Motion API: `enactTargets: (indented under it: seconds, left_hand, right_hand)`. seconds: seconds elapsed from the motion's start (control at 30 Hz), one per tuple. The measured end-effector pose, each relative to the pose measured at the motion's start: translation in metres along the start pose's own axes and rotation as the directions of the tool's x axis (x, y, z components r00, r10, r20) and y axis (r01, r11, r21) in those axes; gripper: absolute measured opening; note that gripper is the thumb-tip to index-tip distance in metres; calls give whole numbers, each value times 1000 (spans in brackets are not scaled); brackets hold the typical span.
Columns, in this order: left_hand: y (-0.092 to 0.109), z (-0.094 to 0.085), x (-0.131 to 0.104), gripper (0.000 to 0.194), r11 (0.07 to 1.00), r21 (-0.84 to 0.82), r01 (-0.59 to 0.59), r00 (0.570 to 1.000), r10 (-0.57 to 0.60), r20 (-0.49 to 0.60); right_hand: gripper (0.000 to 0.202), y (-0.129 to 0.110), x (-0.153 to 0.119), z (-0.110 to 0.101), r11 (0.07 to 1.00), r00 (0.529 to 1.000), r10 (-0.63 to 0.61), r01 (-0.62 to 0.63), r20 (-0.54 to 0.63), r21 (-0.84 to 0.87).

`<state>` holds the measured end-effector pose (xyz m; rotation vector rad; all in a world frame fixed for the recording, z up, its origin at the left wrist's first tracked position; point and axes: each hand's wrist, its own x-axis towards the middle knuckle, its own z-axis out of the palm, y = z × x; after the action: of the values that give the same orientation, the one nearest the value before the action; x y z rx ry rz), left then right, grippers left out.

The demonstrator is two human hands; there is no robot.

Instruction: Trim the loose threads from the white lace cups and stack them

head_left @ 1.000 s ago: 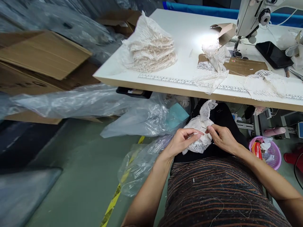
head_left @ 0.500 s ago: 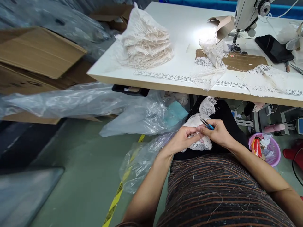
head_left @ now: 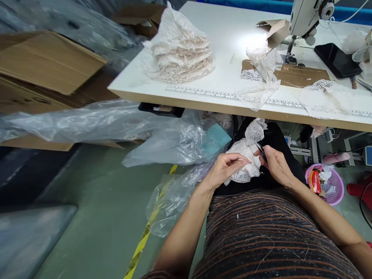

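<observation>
A white lace piece [head_left: 244,170] lies bunched across my dark-trousered lap, below the table's front edge. My left hand [head_left: 228,166] pinches it between thumb and fingertips. Just to the right, my right hand [head_left: 274,162] is closed around small thread snips [head_left: 262,152], their dark tip pointing up and left over the lace. The hands are a short way apart. A scalloped lace end [head_left: 255,130] extends up toward the table. Part of the snips is hidden by the fingers.
The white table [head_left: 226,23] holds a stack of lace pieces [head_left: 183,54], a sewing machine [head_left: 305,23], loose lace [head_left: 263,77], cardboard [head_left: 305,76] and a phone [head_left: 337,58]. Plastic sheeting [head_left: 174,139] and cardboard boxes [head_left: 49,62] stand left; a pink basket [head_left: 338,190] is right.
My right hand has moved right, away from my left hand, taking the snips with it. More of the lace shows between them. My left hand keeps its pinch in nearly the same place.
</observation>
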<state>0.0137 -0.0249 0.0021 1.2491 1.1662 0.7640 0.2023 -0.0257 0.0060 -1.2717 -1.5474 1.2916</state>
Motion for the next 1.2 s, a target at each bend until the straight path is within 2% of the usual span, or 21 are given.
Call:
enactTargets:
  seconds: [0.13, 0.37, 0.47, 0.57, 0.7, 0.8, 0.9, 1.0, 1.1, 1.2]
  left_hand:
    - [-1, -1, 0, 28, 1000, 9, -4, 1000, 4, 0]
    - [0, -1, -1, 26, 1000, 18, 7, 1000, -7, 17]
    - [-2, -2, 0, 28, 1000, 5, 22, 1000, -22, 14]
    - [-6, -4, 4, 32, 999, -12, 48, 999, -47, 21]
    - [-4, -5, 10, 36, 999, 5, 45, 998, -46, 32]
    - [3, -8, 13, 37, 998, 68, -16, 999, 13, 52]
    - [13, -17, 17, 32, 966, 169, -195, 981, 196, 11]
    - [24, -28, 28, 41, 904, 234, -357, 928, 372, -23]
    - [33, -30, 46, 47, 895, 170, -413, 911, 408, 62]
    - [34, -19, 65, 49, 927, 7, -376, 909, 367, 197]
  right_hand:
    - [56, 2, -11, -3, 972, 988, 24, 13, 153, -236]
    - [42, 2, -4, 9, 905, 987, 30, 40, 157, -422]
    - [42, 4, -2, 8, 901, 999, 11, 10, 46, -435]
    - [43, 11, 3, 2, 950, 994, -37, 3, -103, -312]
    - [44, 21, 26, -4, 987, 931, -95, 42, -351, -155]
    - [35, 23, 44, -1, 987, 896, -149, 109, -418, -118]
    - [23, 17, 47, 3, 975, 882, -224, 203, -414, -94]
    - [16, 6, 34, 4, 970, 918, -240, 234, -314, -58]
    - [14, -6, 16, 3, 978, 960, -205, 208, -193, -3]
    - [14, -17, 4, 1, 978, 969, -205, 209, -141, 17]
